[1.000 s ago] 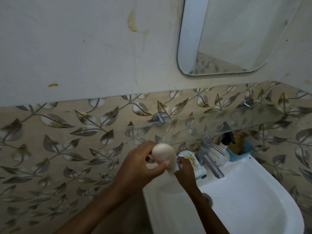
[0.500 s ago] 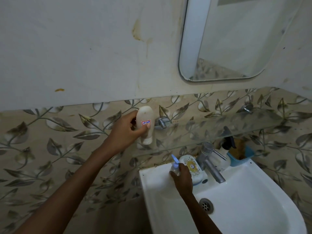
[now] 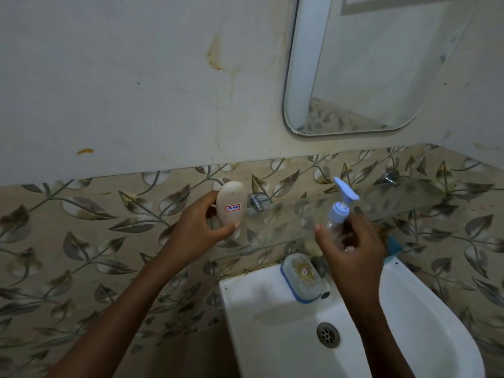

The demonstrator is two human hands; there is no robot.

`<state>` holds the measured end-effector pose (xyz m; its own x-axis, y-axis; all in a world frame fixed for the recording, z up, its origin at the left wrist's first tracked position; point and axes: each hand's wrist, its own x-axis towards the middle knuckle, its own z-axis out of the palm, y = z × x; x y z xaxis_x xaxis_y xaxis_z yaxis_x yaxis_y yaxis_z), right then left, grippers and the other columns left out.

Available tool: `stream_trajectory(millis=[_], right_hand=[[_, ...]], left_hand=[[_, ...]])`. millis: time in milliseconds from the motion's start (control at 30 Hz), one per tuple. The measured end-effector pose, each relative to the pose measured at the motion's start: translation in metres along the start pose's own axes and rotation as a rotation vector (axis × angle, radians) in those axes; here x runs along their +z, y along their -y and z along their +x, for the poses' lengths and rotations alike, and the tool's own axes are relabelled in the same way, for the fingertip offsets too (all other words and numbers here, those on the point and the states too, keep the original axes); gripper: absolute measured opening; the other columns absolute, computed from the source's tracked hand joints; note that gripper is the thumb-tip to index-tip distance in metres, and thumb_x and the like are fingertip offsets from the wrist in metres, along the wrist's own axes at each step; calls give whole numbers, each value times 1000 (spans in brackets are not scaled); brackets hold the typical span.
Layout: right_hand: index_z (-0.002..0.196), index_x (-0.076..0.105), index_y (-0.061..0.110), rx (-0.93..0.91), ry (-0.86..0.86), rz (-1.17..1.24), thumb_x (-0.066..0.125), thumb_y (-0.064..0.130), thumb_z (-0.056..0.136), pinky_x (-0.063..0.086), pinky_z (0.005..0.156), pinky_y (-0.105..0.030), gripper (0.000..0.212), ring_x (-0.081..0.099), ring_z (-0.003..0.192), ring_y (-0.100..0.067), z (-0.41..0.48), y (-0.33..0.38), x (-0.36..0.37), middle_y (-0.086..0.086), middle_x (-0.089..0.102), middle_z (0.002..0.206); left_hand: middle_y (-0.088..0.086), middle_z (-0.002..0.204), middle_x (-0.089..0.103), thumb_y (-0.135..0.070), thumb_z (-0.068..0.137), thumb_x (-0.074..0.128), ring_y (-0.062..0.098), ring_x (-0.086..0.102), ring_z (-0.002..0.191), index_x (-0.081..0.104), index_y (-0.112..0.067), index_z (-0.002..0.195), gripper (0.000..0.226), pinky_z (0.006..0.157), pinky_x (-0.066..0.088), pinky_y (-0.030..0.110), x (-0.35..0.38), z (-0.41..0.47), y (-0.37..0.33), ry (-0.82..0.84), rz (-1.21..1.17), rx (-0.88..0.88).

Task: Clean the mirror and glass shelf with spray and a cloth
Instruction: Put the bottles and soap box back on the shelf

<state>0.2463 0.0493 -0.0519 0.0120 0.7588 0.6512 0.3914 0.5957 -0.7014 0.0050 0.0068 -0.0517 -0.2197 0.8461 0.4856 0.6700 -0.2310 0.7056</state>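
Left hand (image 3: 200, 230) is wrapped around a cream squeeze bottle (image 3: 231, 208), cap end down, a small red-bordered label reading "17AB" facing the camera. It sits at about nine o'clock from the left chrome bracket (image 3: 255, 203) of the glass shelf (image 3: 354, 208), right at the shelf's left end; whether the bottle touches the glass is hard to say. Over at three o'clock from it, the right hand (image 3: 351, 249) grips a small clear spray bottle (image 3: 338, 214) with a pale blue pump head, nozzle pointing up toward eleven o'clock, fingers curled around the body, thumb spread out to the left. The spray bottle is up in front of the glass shelf, which runs across the leaf-patterned tiles (image 3: 81, 241). The mirror (image 3: 362, 66) hangs at twelve to one o'clock above the right hand, white-framed, lower corner rounded. Down at six o'clock from the right hand is the white washbasin (image 3: 272, 336), drain (image 3: 328, 335) showing, and a blue-rimmed soap dish (image 3: 301, 276) on its back ledge. A yellowish stain (image 3: 215, 54) marks the wall left of the mirror.
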Motion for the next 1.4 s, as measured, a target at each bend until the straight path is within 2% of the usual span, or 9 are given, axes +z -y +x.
stream_trajectory(millis=[133,367,633,867,967,1033,1167,1300,1400], right_hand=[[84,58,5,-14,23,24,71,15,78,43,63,-31,17,51,69,-22,34,6,34,-11,56,77],[85,57,4,-70,109,-36,69,16,81,41,61,-33,18,48,70,-19,37,-11,71,-9,52,78],[96,62,3,-82,124,-109,73,15,76,46,80,-53,25,56,75,-26,34,-9,73,-8,56,78],[134,44,20,57,160,-38,74,29,76,41,94,-39,66,54,96,-16,32,-10,56,2,52,107],[118,56,19,93,-84,105,68,11,81,46,76,-14,40,55,85,-12,10,-30,30,-1,55,96],[96,63,14,216,-145,56,61,0,83,45,68,-16,19,59,82,-23,-13,-57,17,-4,58,85],[84,63,3,497,178,-141,58,-5,82,39,62,-28,9,59,82,-33,-54,-120,14,-13,61,82],[126,50,2,609,486,-303,74,15,76,46,94,-40,56,54,114,-31,-69,-154,43,-17,57,122],[140,31,14,609,524,-528,77,41,70,40,103,-45,88,40,129,-32,-72,-165,63,-13,43,137]], left_hand=[[-8,99,61,-18,71,78,-1,57,83,57,-16,114,48,69,44,3,0,3,1,-14,9,-10],[-2,102,64,-16,70,78,11,62,88,57,-17,113,48,73,47,12,3,-1,3,-43,-29,-36],[-28,99,52,-15,69,79,-4,56,86,47,-31,116,59,67,44,4,7,-3,2,-111,-66,-42],[-13,109,52,-10,67,80,-5,54,95,41,-27,127,74,76,40,0,12,-7,2,-146,-105,-25],[-5,118,52,-14,69,79,0,52,103,39,-29,129,73,78,37,-3,12,-12,2,-142,-117,-28],[-1,119,54,-15,72,76,-1,51,105,39,-29,129,69,77,34,-5,12,-16,1,-144,-122,-31],[-11,112,55,-17,74,75,-10,49,104,38,-31,130,69,75,31,-6,10,-21,0,-169,-115,-26],[-29,108,47,-20,72,76,-12,46,105,30,-41,130,77,84,34,8,11,-22,2,-214,-113,-36],[-32,109,45,-24,71,78,2,49,109,26,-46,131,83,93,37,27,12,-23,3,-213,-70,-30]])
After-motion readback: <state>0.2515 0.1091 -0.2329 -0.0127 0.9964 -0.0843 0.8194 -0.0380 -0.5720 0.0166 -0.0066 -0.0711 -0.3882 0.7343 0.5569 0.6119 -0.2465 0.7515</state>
